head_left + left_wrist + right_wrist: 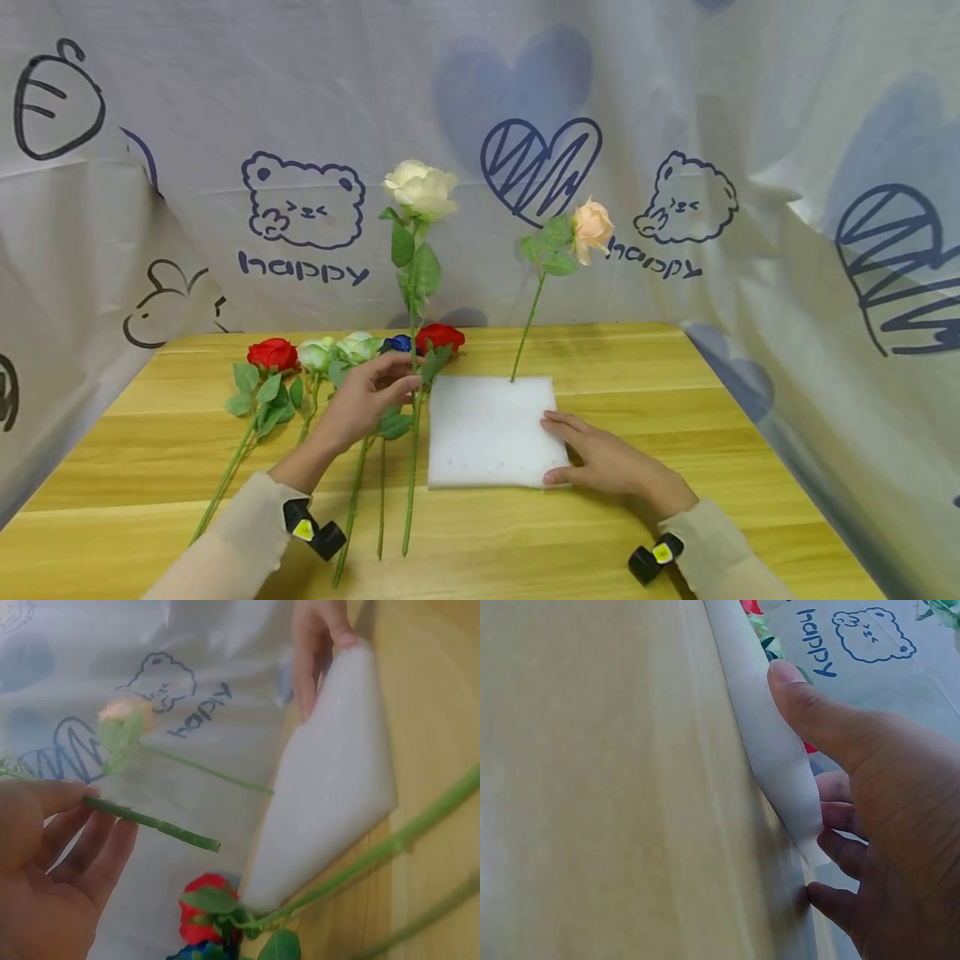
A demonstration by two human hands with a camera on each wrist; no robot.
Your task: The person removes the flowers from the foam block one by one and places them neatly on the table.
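Note:
My left hand point(369, 400) pinches the green stem of a white rose point(422, 190) between thumb and fingers, holding it upright above the table. In the left wrist view the stem's cut end point(206, 841) sticks out past the fingers. A white foam block point(491, 437) lies flat on the table, just right of that stem. My right hand point(603, 458) holds the block's right side, thumb point(810, 705) at the near corner and fingers along the side. A peach rose point(592, 227) stands in the block's far part, leaning right.
Left of the block lie a red rose point(273, 355), pale green-white roses point(357, 347), a blue rose point(398, 342) and another red rose point(440, 337). Their stems point toward the near edge of the wooden table point(675, 392). A printed white cloth point(315, 100) hangs behind.

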